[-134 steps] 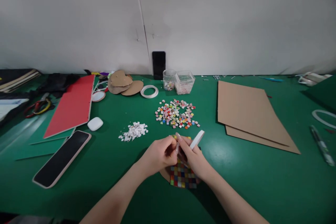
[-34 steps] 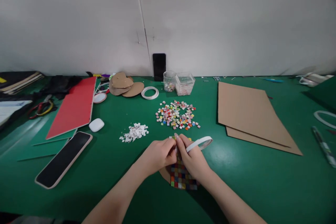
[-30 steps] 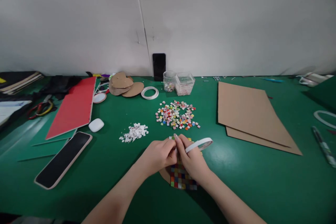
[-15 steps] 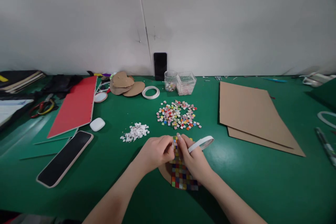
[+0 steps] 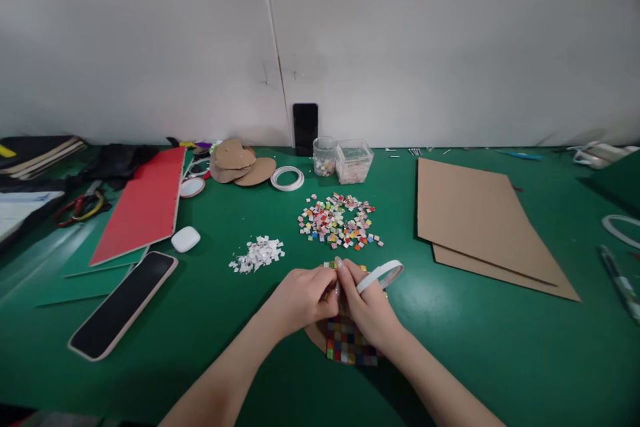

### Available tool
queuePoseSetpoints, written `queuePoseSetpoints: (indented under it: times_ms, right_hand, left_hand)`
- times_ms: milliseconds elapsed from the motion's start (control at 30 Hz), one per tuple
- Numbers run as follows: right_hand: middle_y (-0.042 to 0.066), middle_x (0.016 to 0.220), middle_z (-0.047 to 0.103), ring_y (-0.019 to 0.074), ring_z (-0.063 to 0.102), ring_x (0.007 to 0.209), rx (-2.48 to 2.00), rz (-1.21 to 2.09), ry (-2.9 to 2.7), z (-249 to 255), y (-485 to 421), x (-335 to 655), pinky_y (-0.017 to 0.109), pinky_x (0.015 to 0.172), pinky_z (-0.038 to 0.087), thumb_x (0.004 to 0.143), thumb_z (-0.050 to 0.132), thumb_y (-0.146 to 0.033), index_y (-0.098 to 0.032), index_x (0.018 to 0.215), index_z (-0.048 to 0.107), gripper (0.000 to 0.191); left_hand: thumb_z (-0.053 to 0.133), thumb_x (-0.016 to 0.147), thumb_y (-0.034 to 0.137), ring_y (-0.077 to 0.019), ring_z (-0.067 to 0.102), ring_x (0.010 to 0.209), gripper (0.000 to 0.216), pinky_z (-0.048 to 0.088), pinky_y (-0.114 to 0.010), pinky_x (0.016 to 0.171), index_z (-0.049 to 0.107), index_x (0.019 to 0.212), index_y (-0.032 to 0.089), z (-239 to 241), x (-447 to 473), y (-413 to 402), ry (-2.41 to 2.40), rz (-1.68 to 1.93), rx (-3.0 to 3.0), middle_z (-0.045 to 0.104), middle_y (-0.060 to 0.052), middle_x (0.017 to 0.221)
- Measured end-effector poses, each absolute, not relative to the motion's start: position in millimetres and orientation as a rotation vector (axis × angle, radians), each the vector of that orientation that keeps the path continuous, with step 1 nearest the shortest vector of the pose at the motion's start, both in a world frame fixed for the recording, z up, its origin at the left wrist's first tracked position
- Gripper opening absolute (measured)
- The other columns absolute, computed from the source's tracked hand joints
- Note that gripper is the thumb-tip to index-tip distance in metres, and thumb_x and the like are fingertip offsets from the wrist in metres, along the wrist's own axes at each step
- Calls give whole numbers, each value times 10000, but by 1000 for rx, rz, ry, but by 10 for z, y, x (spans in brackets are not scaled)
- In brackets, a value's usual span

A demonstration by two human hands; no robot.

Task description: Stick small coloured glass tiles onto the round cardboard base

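Observation:
My left hand (image 5: 305, 297) and my right hand (image 5: 367, 307) meet fingertip to fingertip over a cardboard piece covered with small coloured mosaic tiles (image 5: 347, 345). Both pinch together at a tiny thing between them that I cannot make out. A white tape roll (image 5: 380, 275) hangs on my right hand's fingers, sticking out to the right. A heap of loose coloured tiles (image 5: 337, 221) lies just beyond the hands. A small pile of white paper scraps (image 5: 257, 255) sits to the left of it.
Two brown cardboard sheets (image 5: 480, 220) lie to the right. On the left are a phone (image 5: 123, 303), a white earbud case (image 5: 185, 239) and a red board (image 5: 145, 203). Behind stand two clear containers (image 5: 345, 159), another tape roll (image 5: 287, 178), cardboard cut-outs (image 5: 240, 161) and an upright black phone (image 5: 305, 128).
The hands stay pinched together over the tiled piece with only slight shifts. The tape roll on my right hand has tipped from upright to nearly flat.

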State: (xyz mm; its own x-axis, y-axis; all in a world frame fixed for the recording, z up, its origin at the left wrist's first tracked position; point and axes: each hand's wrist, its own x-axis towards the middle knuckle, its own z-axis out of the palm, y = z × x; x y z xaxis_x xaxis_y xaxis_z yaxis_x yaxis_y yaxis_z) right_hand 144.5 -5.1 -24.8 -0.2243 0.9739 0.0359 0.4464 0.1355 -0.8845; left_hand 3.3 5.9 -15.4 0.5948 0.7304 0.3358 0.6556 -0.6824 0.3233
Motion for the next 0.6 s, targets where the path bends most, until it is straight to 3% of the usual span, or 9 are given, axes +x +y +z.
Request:
queuePoseSetpoints:
  times_ms: [300, 600]
  right_hand:
    - [-26, 608, 433, 131, 429, 567, -1394, 924, -1878, -299, -40, 1457, 243, 556, 346, 935, 254, -349, -214, 690, 383, 308]
    - [-14, 630, 436, 141, 436, 587, -1347, 946, -1887, -303, -36, 1484, 251, 571, 357, 936, 226, -348, -217, 708, 395, 313]
  left_hand:
    - [356, 772, 135, -129, 503, 495, 124, 364, -229, 440, 453, 709, 178, -154, 48, 48, 1162, 633, 2745, 521, -3, 595]
    - [342, 795, 143, -112, 465, 473, 163, 337, -224, 439, 446, 674, 181, -127, 13, 46, 1160, 669, 2786, 484, 15, 554]
